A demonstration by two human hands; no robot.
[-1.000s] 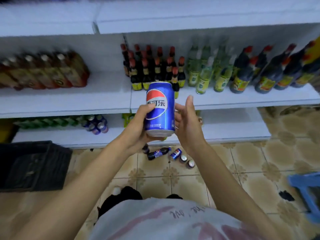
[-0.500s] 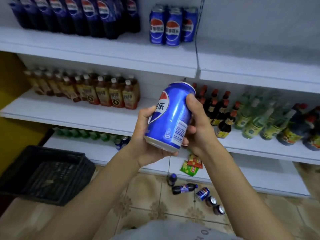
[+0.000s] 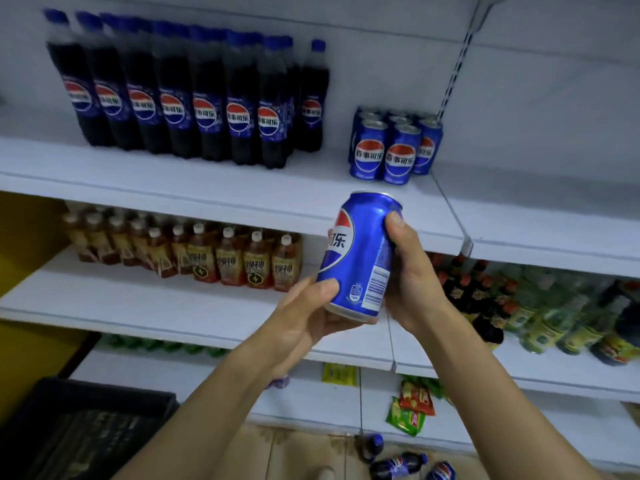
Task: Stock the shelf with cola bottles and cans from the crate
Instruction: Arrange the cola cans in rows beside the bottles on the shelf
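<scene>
Blue cola can (image 3: 360,258) is held tilted in the air in front of the top shelf's (image 3: 207,188) front edge, just below the stocked cans (image 3: 394,147) at its right end. Left hand (image 3: 304,317) cups the can's base with the thumb on its lower side. Right hand (image 3: 412,282) wraps its right side, fingers curled, thumb near the top rim.
</scene>
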